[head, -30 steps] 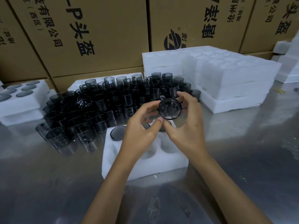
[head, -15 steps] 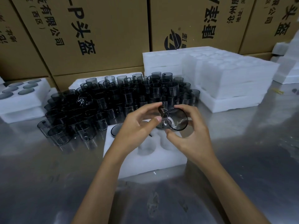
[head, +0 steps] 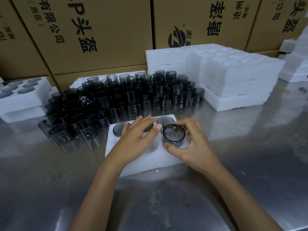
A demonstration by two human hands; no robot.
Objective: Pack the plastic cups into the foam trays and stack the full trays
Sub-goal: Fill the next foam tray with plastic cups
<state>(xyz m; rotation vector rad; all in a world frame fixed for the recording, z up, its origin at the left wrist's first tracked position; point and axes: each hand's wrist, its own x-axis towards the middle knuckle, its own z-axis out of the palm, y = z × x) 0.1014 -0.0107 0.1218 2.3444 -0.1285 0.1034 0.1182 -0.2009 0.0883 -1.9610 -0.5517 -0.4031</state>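
Observation:
A white foam tray [head: 136, 164] lies on the metal table in front of me. Dark cups [head: 118, 128] sit sunk in its back row of holes, another at the back right [head: 164, 120]. My right hand [head: 191, 147] holds a smoky transparent cup [head: 173, 135] upright, partly lowered into the tray's front right hole, fingers around its rim. My left hand [head: 138, 139] rests flat on the tray with fingers spread, covering the middle holes. Behind the tray stands a dense crowd of loose dark cups [head: 133, 97].
A stack of white foam trays [head: 233, 80] stands at the back right. At the left, a foam tray with cups in it [head: 20, 97] rests on another. Cardboard boxes [head: 100, 30] wall off the back. More foam pieces [head: 296, 64] lie at the far right.
Both hands came down from above the tray. The cup turned from tilted toward me to upright and went into the front right hole. My left hand let go of it and flattened on the tray.

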